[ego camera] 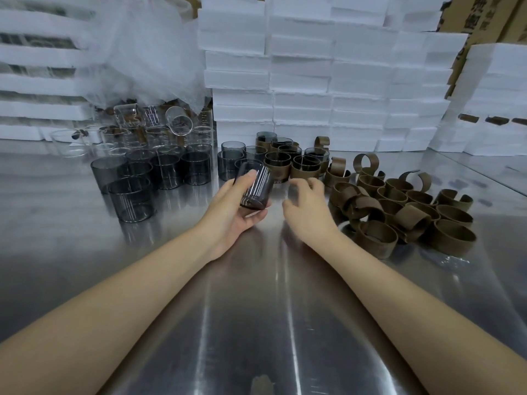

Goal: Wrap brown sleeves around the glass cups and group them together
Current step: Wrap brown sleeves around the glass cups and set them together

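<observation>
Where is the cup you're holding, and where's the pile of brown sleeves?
held glass cup (254, 187), head view, on its ribbed side wall.
pile of brown sleeves (399, 212), head view, on a curled band mid-pile.

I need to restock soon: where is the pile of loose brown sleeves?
In the head view, the loose brown sleeves lie heaped on the metal table, just right of the right hand and in front of the white foam boxes.
</observation>
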The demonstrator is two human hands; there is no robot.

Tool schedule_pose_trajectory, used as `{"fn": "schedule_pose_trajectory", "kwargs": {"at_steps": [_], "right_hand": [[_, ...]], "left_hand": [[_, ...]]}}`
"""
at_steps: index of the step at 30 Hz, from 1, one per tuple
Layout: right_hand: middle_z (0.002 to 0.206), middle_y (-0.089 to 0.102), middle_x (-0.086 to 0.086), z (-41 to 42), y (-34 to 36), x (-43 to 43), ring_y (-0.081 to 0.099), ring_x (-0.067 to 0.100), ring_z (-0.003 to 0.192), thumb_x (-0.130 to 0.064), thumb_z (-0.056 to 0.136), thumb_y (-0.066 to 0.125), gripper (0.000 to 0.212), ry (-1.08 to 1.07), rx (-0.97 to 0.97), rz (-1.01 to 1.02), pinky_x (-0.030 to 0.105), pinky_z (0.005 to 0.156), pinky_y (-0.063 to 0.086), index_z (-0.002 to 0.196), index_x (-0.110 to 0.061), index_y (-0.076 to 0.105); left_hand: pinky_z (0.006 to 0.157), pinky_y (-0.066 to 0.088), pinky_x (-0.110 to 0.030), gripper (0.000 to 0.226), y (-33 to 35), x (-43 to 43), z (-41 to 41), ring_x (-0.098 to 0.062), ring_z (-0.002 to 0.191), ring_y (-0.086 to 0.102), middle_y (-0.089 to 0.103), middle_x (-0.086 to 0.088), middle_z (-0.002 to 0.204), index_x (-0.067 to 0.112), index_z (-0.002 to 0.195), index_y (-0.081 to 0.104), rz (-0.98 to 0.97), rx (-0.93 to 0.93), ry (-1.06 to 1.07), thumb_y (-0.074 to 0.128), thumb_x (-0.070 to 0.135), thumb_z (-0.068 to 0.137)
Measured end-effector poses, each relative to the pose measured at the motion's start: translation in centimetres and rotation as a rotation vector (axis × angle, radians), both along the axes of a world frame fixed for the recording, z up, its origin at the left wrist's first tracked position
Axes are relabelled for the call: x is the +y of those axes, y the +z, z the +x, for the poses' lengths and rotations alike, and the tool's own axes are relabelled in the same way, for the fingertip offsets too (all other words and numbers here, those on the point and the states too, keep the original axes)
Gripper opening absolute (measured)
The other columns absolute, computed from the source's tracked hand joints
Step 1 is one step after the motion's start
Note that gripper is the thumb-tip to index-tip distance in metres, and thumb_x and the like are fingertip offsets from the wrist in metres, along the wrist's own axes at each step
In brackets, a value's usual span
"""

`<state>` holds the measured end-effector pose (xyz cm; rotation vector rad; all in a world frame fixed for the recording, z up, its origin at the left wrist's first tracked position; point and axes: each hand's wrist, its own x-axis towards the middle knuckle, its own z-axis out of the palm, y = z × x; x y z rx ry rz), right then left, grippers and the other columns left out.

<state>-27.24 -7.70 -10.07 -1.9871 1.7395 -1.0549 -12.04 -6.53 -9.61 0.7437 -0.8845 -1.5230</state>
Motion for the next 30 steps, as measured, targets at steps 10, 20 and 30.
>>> {"fn": "schedule_pose_trajectory", "kwargs": {"at_steps": [10, 20, 30], "right_hand": [[0.153, 0.021, 0.012, -1.9, 1.0, -0.7, 0.05, 0.007, 0.083, -0.016, 0.095, 0.05, 0.048, -0.139, -0.16, 0.141, 0.018, 0.085, 0.032, 0.142, -0.015, 0.039], [0.114, 0.04, 0.002, -1.4, 0.0, -1.2, 0.048, 0.01, 0.088, -0.005, 0.09, 0.052, 0.02, -0.082, -0.126, -0.082, 0.018, 0.08, 0.037, 0.106, -0.014, 0.059], [0.145, 0.038, 0.003, -1.0, -0.7, -1.2, 0.048, 0.019, 0.121, -0.007, 0.089, 0.056, 0.045, 0.208, 0.092, 0.022, 0.009, 0.094, 0.026, 0.133, -0.012, 0.053]], "left_hand": [[0.06, 0.043, -0.022, 0.045, -0.6, 0.3, -0.9, -0.015, 0.082, 0.068, 0.068, -0.008, 0.101, 0.019, 0.112, 0.038, -0.065, -0.254, 0.151, 0.074, 0.023, 0.085], [0.065, 0.044, -0.008, 0.052, -0.7, 0.0, -0.2, 0.002, 0.086, 0.061, 0.063, 0.007, 0.105, 0.021, 0.114, 0.053, -0.136, -0.487, 0.372, 0.084, 0.029, 0.073], [0.073, 0.042, -0.018, 0.037, -1.0, -0.9, 0.9, -0.009, 0.1, 0.06, 0.059, -0.001, 0.118, 0.028, 0.101, 0.058, -0.132, -0.632, 0.417, 0.081, 0.039, 0.074]]}}
